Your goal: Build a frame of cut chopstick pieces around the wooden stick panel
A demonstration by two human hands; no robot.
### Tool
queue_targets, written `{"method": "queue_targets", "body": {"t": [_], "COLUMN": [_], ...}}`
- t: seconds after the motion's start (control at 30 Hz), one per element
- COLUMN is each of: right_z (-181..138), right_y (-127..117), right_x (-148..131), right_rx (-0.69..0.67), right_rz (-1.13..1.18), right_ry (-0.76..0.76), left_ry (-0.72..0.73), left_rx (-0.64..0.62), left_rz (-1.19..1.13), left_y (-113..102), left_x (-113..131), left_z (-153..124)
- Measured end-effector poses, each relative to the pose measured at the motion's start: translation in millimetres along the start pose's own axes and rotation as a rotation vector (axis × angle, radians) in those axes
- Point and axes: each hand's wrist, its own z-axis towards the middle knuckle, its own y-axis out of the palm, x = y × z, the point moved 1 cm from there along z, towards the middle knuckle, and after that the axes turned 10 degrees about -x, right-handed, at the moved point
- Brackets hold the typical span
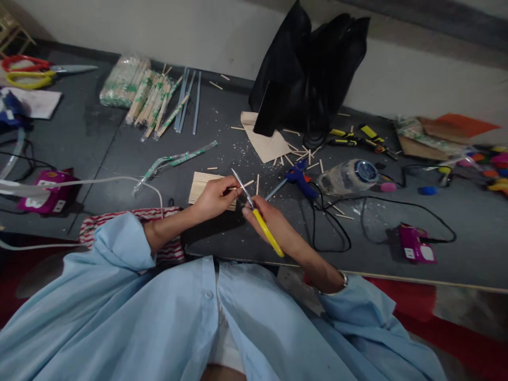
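My left hand is closed in a pinch on a thin wooden stick. Fingers of my right hand wrap round a pair of scissors with a yellow handle. The silver blades point up and left, crossing close to the stick at my left fingertips. Whether they touch it I cannot tell. Below and behind my left hand lies a flat panel of wooden sticks set side by side, partly hidden by the hand. A short loose stick lies just above my right hand.
A blue glue gun with a trailing black cord lies right of my hands, beside a clear bottle. Wrapped chopsticks, a black bag and a phone sit at the back. Red-and-yellow scissors rest far left.
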Motion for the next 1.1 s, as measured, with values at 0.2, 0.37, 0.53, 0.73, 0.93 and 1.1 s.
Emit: {"method": "queue_targets", "body": {"t": [0.2, 0.37, 0.53, 0.73, 0.93, 1.1], "right_z": [0, 0, 0, 1, -3, -4], "right_y": [-2, -3, -1, 0, -3, -3], "right_x": [0, 3, 5, 3, -4, -3], "right_rx": [-0.038, -0.036, -0.016, -0.034, -0.061, -0.106], "right_rz": [-0.008, -0.048, -0.136, -0.138, -0.109, -0.085], "right_ry": [-0.026, -0.047, -0.033, 0.0, 0.045, 0.025], "left_ry": [-0.029, -0.061, -0.08, -0.09, -0.04, -0.08], "left_rx": [-0.012, -0.059, -0.054, -0.062, -0.068, -0.074], "left_rz": [0.041, -0.013, -0.033, 0.092, 0.082, 0.005], "left_y": [0, 0, 3, 3, 1, 3], "left_x": [0, 1, 3, 7, 3, 2], "left_z": [-1, 0, -2, -2, -2, -2]}}
